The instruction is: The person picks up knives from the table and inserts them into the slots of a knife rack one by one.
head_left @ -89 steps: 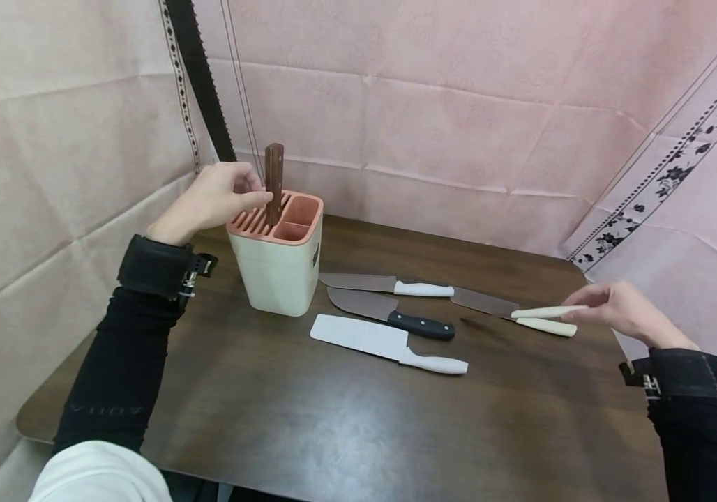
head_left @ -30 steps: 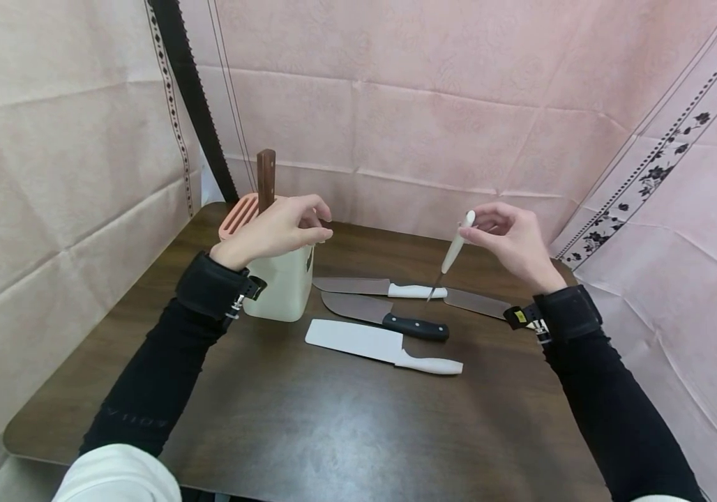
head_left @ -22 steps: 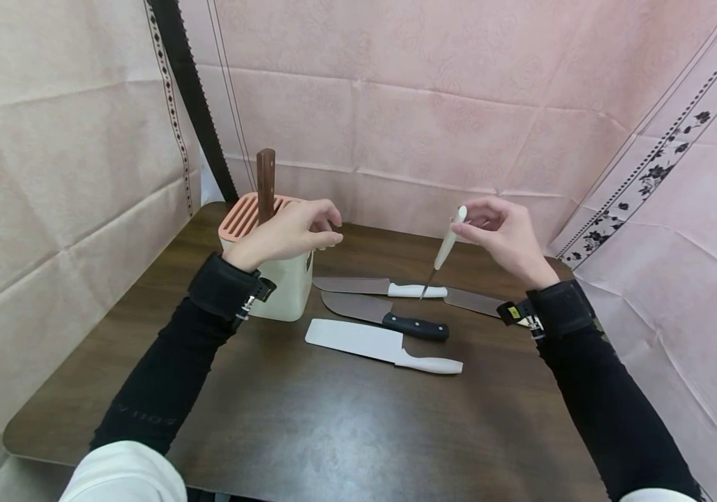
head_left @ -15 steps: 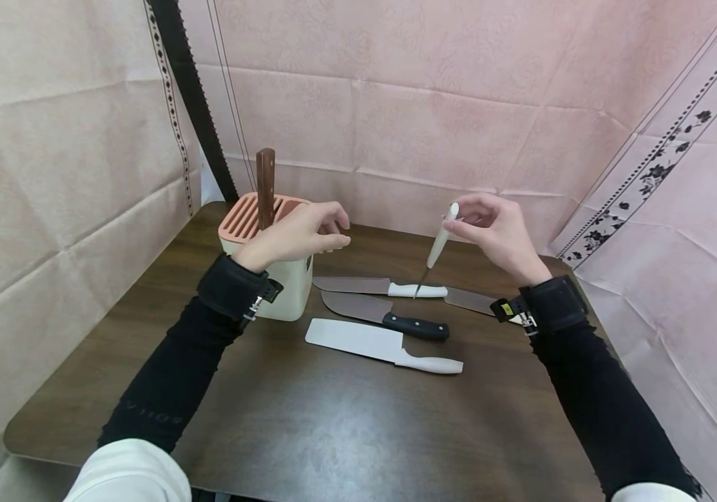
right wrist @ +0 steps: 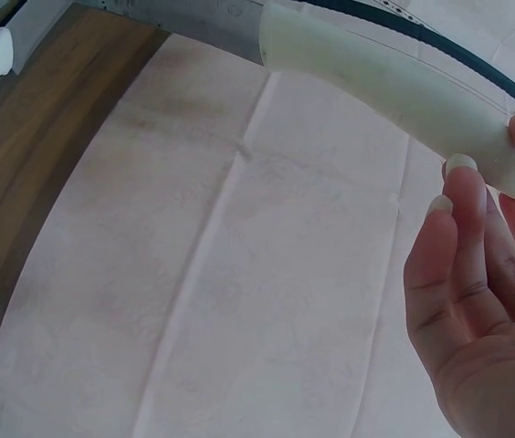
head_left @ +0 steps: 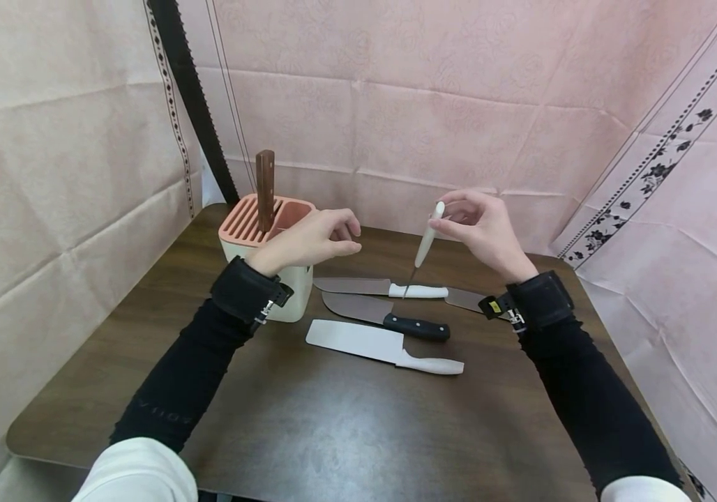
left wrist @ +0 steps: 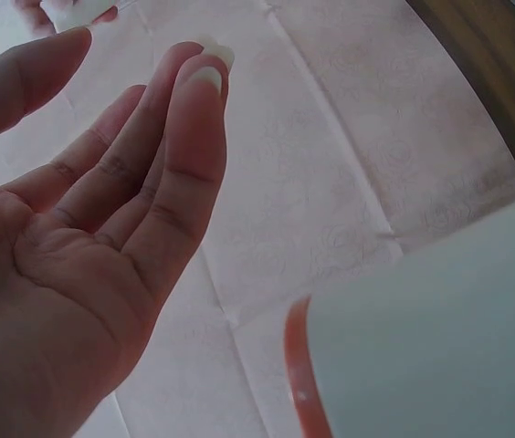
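My right hand [head_left: 478,226] pinches a kitchen knife [head_left: 429,236] near the end of its cream-white handle, the blade slanting down over the table. In the right wrist view that handle [right wrist: 376,82] runs between thumb and fingertips. My left hand [head_left: 317,237] holds nothing; its fingers bend loosely beside the knife block [head_left: 298,289], partly hiding its top. The block is pale green with a salmon slotted lid. A brown-handled knife [head_left: 265,188] stands upright in a slot. In the left wrist view the left fingers [left wrist: 189,155] show with nothing between them.
A white-handled knife [head_left: 418,291], a black-handled knife [head_left: 416,326] and a white cleaver-shaped knife [head_left: 358,339] lie on the brown table [head_left: 308,432]. Another blade [head_left: 464,298] lies behind the right wrist, its handle hidden. Pink cloth [head_left: 427,125] hangs around the table.
My left hand has left the brown handle and moved right, past the block. My right hand has lifted the cream-handled knife from the right, tipped it blade-down and carried it left.
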`<state>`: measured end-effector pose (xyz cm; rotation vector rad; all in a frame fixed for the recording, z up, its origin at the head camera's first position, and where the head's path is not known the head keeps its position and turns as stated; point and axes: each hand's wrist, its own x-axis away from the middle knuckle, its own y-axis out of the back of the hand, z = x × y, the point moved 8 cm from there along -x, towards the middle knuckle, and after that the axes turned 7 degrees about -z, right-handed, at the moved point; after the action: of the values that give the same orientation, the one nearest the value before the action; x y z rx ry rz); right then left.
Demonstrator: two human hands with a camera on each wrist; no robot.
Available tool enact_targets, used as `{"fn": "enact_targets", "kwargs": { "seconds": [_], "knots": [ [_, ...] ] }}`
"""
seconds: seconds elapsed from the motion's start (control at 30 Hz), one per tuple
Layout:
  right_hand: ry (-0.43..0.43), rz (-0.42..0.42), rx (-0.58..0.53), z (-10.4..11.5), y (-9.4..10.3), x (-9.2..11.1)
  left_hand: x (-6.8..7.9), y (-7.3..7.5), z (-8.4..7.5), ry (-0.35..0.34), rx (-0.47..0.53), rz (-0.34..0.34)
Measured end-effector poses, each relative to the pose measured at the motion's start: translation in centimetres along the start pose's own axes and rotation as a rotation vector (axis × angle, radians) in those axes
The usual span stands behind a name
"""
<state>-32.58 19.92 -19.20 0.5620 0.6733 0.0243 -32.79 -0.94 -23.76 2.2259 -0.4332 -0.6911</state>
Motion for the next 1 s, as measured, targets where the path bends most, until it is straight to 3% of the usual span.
{"fn": "enact_targets", "kwargs": {
  "seconds": [1.0],
  "knots": [
    [0.041, 0.092, -0.104, 3.1, -3.0, -0.2, -0.9, -1.9, -1.2, -0.018, 0.015, 0.025]
  ]
}}
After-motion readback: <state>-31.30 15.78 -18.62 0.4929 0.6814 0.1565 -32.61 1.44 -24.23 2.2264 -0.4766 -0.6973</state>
